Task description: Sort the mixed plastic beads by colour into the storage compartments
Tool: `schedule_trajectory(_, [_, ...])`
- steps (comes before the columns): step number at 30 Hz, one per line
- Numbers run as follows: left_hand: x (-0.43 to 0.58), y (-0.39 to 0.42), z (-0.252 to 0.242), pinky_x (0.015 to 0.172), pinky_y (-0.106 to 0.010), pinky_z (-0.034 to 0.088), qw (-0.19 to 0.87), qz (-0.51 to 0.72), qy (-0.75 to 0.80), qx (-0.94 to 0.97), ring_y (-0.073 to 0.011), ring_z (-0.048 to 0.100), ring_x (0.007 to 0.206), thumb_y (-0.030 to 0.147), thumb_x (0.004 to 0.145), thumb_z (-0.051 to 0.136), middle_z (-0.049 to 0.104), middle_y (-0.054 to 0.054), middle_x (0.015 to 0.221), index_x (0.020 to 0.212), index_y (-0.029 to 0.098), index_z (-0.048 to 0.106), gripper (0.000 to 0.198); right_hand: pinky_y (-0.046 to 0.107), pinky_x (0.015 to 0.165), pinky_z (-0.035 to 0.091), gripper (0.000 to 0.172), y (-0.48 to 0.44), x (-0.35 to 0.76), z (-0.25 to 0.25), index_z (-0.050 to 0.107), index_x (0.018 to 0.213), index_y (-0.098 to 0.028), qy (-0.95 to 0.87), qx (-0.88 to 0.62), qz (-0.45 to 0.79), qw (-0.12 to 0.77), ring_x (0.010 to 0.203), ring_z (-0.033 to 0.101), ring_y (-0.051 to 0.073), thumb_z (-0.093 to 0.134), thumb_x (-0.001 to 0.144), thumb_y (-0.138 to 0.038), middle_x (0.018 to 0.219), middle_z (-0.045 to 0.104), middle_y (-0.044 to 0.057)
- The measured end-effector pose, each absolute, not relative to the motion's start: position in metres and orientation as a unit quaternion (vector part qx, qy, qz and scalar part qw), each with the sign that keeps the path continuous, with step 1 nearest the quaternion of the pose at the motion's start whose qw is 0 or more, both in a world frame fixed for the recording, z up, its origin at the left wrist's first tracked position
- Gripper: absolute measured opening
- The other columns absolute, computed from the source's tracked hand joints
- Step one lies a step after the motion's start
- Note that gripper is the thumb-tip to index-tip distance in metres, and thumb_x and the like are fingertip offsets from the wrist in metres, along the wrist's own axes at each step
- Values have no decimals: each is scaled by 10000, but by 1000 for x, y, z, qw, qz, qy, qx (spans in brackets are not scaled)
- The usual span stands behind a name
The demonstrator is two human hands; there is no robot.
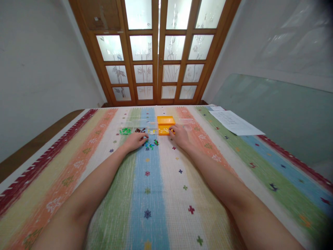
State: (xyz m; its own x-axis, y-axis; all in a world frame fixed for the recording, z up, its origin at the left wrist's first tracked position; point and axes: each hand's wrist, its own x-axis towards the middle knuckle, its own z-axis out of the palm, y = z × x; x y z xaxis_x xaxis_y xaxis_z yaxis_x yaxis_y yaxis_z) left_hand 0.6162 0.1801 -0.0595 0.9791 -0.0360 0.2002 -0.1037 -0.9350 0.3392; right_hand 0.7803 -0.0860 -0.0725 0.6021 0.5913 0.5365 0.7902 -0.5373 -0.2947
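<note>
An open orange box (165,120) stands near the table's far edge, with small white pieces in its lower half. My right hand (179,134) is at the box's right side, its fingers pinched together; whatever they grip is too small to tell. My left hand (135,141) rests on the cloth left of the box, fingers curled together beside loose blue and green pieces (150,146). Behind it lie green pieces (125,131) and dark brown pieces (139,130) by clear plastic trays. A few yellow pieces (152,131) sit just left of the box.
A striped cloth (147,180) covers the table. Printed white sheets (235,123) lie at the far right. A clear plastic container (187,124) is behind my right hand. Wooden doors with glass panes (159,62) stand beyond the table.
</note>
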Motion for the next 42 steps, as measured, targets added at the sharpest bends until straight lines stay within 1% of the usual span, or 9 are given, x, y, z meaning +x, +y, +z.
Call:
schedule_trajectory(5, [613,178,-55,683,-287,402,168,87,-60,980,-197,602,702,245,893,552,694,-17,761,1068,251,758,271,354,821,410,210,-81,769,-68,725,953,-191,-454,-836,-205,231,946,567,259,532,1014,-249,981,661,117])
schedule_trajectory(8, [612,177,-54,648,-281,380,172,82,-66,980,-184,570,655,258,876,559,652,-5,707,1047,239,751,258,371,853,401,216,-80,764,-64,722,947,-193,-481,-825,-211,208,966,546,272,526,1019,-246,981,641,126])
schedule_trajectory(12, [611,176,-54,642,-281,369,170,75,-82,979,-177,572,652,296,892,565,663,-11,723,1010,238,758,234,376,872,390,207,-76,754,-61,721,963,-196,-512,-813,-187,202,973,532,272,525,1017,-231,982,623,122])
schedule_trajectory(18, [611,176,-54,648,-276,374,170,70,-82,980,-176,581,660,320,897,575,673,-14,735,1005,238,770,237,329,830,383,187,-73,746,-64,724,998,-216,-594,-768,-129,201,952,532,232,540,1021,-245,992,625,90])
schedule_trajectory(23, [613,178,-57,651,-278,372,172,75,-86,979,-174,579,652,312,906,575,678,-17,738,1017,238,774,239,308,819,384,150,-72,744,-67,733,1009,-228,-624,-750,-87,201,943,547,212,584,987,-240,1008,633,69])
schedule_trajectory(28, [614,179,-58,653,-280,377,176,77,-80,978,-179,586,662,321,919,571,679,-18,739,1023,234,774,244,302,832,401,162,-72,739,-64,733,1054,-234,-635,-743,-61,203,960,564,207,594,969,-224,1058,647,68])
schedule_trajectory(31, [615,179,-58,652,-281,375,181,83,-73,977,-179,580,663,326,924,571,672,-16,734,1016,228,768,238,311,868,419,185,-71,737,-63,733,1083,-240,-645,-730,-52,218,1000,579,213,604,956,-203,1102,657,72])
schedule_trajectory(38, [617,187,-62,649,-272,375,234,115,-48,964,-166,548,643,336,930,574,628,4,693,1007,214,756,232,330,917,444,166,-68,737,-68,735,1051,-241,-655,-718,-43,232,1059,597,224,597,966,-201,1130,666,74])
schedule_trajectory(42, [619,192,-66,666,-267,384,264,142,-25,954,-164,559,663,354,934,569,659,-4,729,1017,198,762,261,331,913,445,168,-68,737,-68,730,1054,-245,-651,-721,-39,234,1057,596,224,595,967,-198,1135,665,73])
